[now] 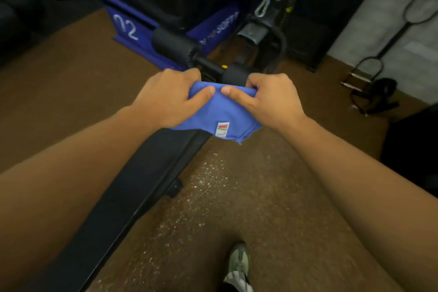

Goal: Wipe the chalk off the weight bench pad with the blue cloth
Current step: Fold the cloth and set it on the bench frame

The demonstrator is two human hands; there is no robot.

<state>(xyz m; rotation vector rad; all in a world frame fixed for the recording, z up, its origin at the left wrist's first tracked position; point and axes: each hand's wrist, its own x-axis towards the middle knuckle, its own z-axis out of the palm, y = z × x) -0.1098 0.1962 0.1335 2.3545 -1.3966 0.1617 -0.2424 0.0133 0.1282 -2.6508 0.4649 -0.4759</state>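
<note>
Standing near the bottom of the frame is one shoe (239,265) on the brown speckled floor (237,197). Just left of it, the black weight bench pad (132,187) runs from the lower left up toward the middle. I cannot see any white chalk on the dark part that shows, so I cannot tell how much is clean. The wiping looks not yet begun.

Above the pad's far end, both hands hold the blue cloth (219,114) up in the air. The left hand (170,97) and the right hand (270,97) each pinch its top edge, thumbs almost touching. A small white tag (222,128) hangs near its bottom.

Farther up are black foam rollers (174,45) and a blue box (132,33) marked 02. Nothing blocks the pad.
</note>
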